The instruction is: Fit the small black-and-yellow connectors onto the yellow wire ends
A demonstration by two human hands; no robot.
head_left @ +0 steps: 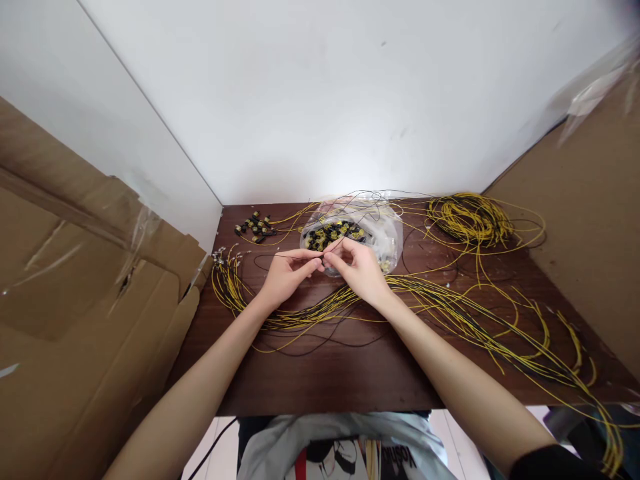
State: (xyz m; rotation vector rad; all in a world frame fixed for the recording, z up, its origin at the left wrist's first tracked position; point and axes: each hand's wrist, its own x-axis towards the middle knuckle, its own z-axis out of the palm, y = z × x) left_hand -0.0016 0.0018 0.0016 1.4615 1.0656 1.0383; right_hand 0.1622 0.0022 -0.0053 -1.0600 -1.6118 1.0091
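Both my hands meet fingertip to fingertip over the middle of the table. A thin black wire (pixel 276 255) runs between the pinched fingers of my left hand (pixel 289 275) and trails out to its left. My right hand (pixel 361 268) is also closed in a pinch on the wire; any small piece at the fingertips is too hidden to name. Just behind the hands, a clear plastic bag (pixel 394 230) lies open around many small black and yellow parts (pixel 327 233). Beneath my wrists stretches a long bundle of yellow and black wires (pixel 320 315).
Several black parts with yellowish caps (pixel 257 228) lie at the back left of the brown table (pixel 330 380). A coil of yellow and black wire (pixel 470 220) rests at the back right. Cardboard (pixel 90 313) flanks the left, a brown panel (pixel 590 193) the right, and a white wall (pixel 345 100) the back.
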